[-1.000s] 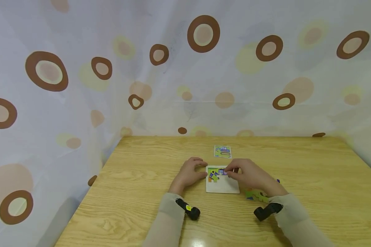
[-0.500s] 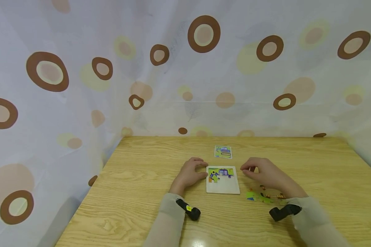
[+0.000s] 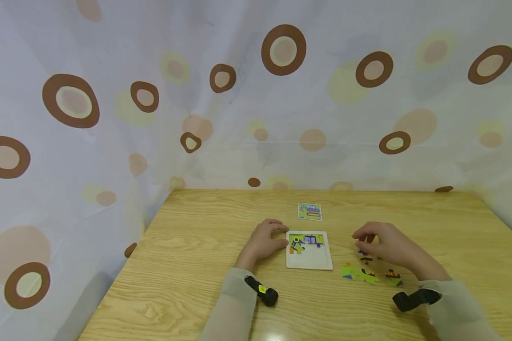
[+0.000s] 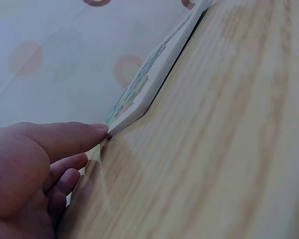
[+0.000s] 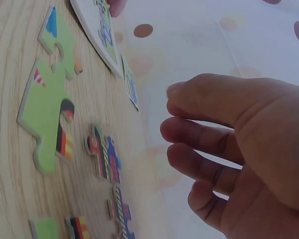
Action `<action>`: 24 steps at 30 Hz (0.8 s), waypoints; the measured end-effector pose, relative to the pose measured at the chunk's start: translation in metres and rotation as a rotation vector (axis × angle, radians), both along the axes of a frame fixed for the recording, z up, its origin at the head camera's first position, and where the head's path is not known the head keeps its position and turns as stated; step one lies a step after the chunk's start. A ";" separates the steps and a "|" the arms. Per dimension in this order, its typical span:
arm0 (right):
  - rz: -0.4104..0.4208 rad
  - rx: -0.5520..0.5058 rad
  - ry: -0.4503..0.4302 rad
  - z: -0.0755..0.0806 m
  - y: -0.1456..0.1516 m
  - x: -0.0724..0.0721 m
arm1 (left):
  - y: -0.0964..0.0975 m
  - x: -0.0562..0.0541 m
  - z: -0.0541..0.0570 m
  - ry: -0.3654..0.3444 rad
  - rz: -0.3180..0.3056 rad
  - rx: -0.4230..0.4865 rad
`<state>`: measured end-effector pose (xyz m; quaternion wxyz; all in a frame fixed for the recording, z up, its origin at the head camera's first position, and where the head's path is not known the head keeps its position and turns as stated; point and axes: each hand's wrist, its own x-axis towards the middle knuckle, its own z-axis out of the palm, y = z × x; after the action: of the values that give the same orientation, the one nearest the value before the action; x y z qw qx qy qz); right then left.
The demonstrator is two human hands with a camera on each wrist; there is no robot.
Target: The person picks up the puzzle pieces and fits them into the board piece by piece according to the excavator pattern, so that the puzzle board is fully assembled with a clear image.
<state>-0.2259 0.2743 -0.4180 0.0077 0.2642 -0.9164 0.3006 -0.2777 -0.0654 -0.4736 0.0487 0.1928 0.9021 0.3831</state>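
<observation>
A white square puzzle board (image 3: 309, 262) lies on the table with joined pieces along its top and left, showing part of a blue and green vehicle picture. My left hand (image 3: 262, 242) rests at the board's left edge; in the left wrist view the thumb (image 4: 74, 138) is straight against the rim. To the right, my right hand (image 3: 388, 242) hovers by the loose puzzle pieces (image 3: 369, 276), fingers loosely bent and holding nothing. Close up in the right wrist view are a large green piece (image 5: 45, 107) and a striped red and blue piece (image 5: 104, 154).
Behind the board lies a small picture card (image 3: 309, 215) with a similar vehicle. The wooden table (image 3: 196, 265) ends at a patterned cloth (image 3: 222, 170) at the back and left. Black cameras are strapped to both wrists.
My right hand has left the board and moved right to the loose pieces. A piece with blue windows and green corner now sits at the picture's top right. The left hand stays put.
</observation>
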 end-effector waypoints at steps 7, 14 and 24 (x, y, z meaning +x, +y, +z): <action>-0.034 0.028 -0.066 -0.005 0.012 0.000 | 0.001 0.001 0.001 0.002 -0.001 0.013; -0.056 0.063 -0.144 -0.009 0.016 0.003 | 0.000 0.002 0.000 0.005 -0.002 0.012; -0.011 0.053 -0.183 -0.010 0.019 0.006 | 0.000 -0.001 -0.002 0.007 0.004 0.007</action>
<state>-0.2202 0.2929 -0.4283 -0.0813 0.2307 -0.9223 0.2992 -0.2789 -0.0651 -0.4761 0.0441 0.1926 0.9012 0.3858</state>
